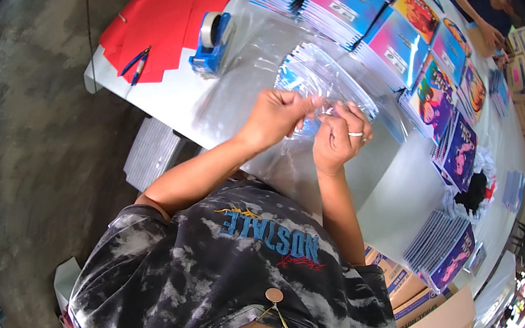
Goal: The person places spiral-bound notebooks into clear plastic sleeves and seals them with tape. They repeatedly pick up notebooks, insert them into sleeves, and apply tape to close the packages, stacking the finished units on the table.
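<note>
In front of me on the table lies a bundle of spiral notebooks, with clear plastic wrap around it and spreading past its right side. Over the near side of the bundle, my left hand is closed, thumb and fingers pinching the wrap. Close beside it my right hand, with a ring on one finger, is also closed on the plastic. The fingertips of both hands nearly meet. Exactly how the film is folded between them cannot be made out. A blue tape dispenser with a clear roll stands to the left.
Red sheets lie at the table's left end, with blue-handled pliers on them. Stacks of notebooks line the far and right sides. An open cardboard box sits at lower right. Another person's hand shows at far right.
</note>
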Available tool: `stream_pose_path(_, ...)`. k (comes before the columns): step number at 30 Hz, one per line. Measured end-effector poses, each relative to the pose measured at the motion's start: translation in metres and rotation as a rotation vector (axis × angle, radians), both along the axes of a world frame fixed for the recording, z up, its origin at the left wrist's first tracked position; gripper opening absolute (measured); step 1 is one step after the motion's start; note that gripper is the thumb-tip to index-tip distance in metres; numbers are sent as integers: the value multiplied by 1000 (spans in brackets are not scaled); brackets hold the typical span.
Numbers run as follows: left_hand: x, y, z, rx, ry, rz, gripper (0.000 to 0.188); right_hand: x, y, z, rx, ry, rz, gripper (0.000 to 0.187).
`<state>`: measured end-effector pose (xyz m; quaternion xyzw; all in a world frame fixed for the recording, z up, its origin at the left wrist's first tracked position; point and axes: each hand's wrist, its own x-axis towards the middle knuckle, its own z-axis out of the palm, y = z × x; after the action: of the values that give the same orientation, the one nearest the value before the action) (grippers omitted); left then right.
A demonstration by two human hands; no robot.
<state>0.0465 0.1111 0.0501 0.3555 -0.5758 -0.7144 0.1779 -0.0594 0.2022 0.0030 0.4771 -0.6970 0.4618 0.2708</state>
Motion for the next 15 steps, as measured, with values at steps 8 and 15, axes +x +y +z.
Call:
stream_pose_path(8,3,6,-92,-196,-325,80,50,8,18,96,622,-316,154,73)
stream_pose_path(15,6,60,-102,272,-106,-699,44,-20,-54,76,758,-330,110,85)
